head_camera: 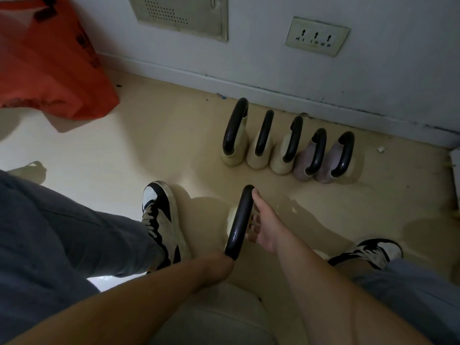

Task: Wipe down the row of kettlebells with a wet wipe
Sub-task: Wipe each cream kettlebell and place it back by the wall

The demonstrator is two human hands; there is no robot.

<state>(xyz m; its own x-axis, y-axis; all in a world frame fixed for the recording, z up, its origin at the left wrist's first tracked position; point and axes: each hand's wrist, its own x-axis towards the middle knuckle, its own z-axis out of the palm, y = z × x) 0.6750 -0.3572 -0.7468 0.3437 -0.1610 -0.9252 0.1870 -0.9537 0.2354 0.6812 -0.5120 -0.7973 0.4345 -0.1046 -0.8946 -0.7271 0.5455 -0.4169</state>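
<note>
I see an orange plastic bag (49,63) on the floor at left, and a triple wall socket (317,36) beside a perforated panel (179,13).

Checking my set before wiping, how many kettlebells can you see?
6: five in a row by the wall, one between the feet.

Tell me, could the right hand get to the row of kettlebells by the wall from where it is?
Probably yes. The right hand rests on the near kettlebell's black handle, and only bare beige floor lies between it and the row of five black-handled kettlebells.
</note>
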